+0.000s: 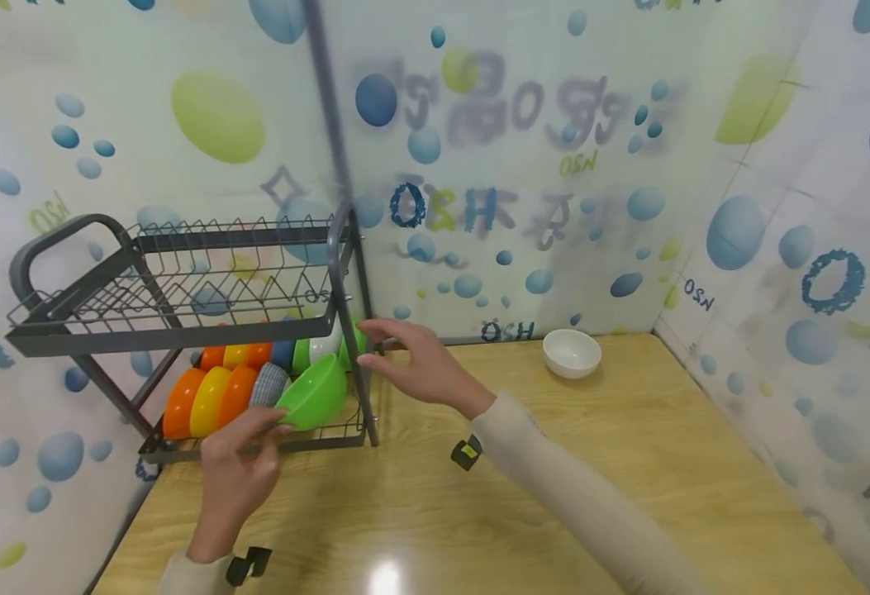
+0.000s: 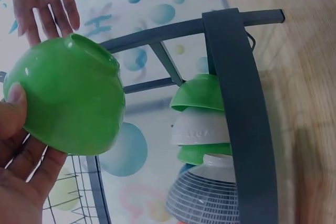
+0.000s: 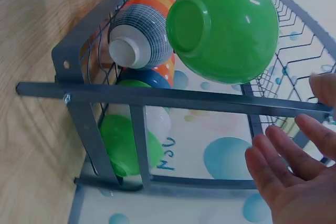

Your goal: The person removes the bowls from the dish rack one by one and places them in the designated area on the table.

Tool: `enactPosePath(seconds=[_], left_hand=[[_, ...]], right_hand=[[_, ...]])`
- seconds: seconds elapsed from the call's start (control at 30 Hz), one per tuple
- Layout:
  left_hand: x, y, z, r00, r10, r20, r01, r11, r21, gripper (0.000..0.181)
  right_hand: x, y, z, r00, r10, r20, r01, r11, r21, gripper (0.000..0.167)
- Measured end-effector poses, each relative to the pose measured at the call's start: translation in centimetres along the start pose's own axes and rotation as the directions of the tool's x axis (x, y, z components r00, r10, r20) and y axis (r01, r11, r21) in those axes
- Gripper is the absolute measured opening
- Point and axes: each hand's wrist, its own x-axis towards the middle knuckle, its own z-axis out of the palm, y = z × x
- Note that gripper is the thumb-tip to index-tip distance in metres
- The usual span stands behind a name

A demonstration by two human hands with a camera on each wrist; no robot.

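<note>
From where I stood, the left hand [image 1: 238, 467] pinched a green bowl [image 1: 320, 395] near its rim, thumb against the outside, holding it tilted at the right end of the lower shelf [image 1: 323, 443] of the rack [image 1: 182, 337]. The right hand [image 1: 432, 369] hovered by the corner post [image 1: 364, 398], thumb and fingers apart, gripping nothing; whether it touched the post I couldn't tell. Handling the bowl well, I judged, called for a firm pinch, a steady tilt, and a path that cleared both post and patterned bowl [image 1: 269, 385].
</note>
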Motion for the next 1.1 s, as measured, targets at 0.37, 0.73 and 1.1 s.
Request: enactPosePath(seconds=[0.37, 0.73, 1.1], left_hand=[[0.5, 2.1, 1.3, 0.967, 0.252, 0.038, -0.244, 0.958, -0.15, 0.04], [0.9, 3.9, 3.2, 0.923, 0.362, 0.132, -0.339, 0.925, -0.171, 0.032], [0.7, 4.9, 4.1, 0.894, 0.368, 0.257, -0.333, 0.927, -0.171, 0.02]], right_hand=[[-4.3, -0.4, -2.5, 0.966, -0.242, 0.096, 0.254, 0.954, -0.16, 0.059], [-7.6, -0.7, -3.2, 0.898, -0.369, 0.241, 0.426, 0.867, -0.259, 0.055], [-9.5, -0.3, -2.8, 0.854, -0.446, 0.267, 0.518, 0.775, -0.362, 0.035]])
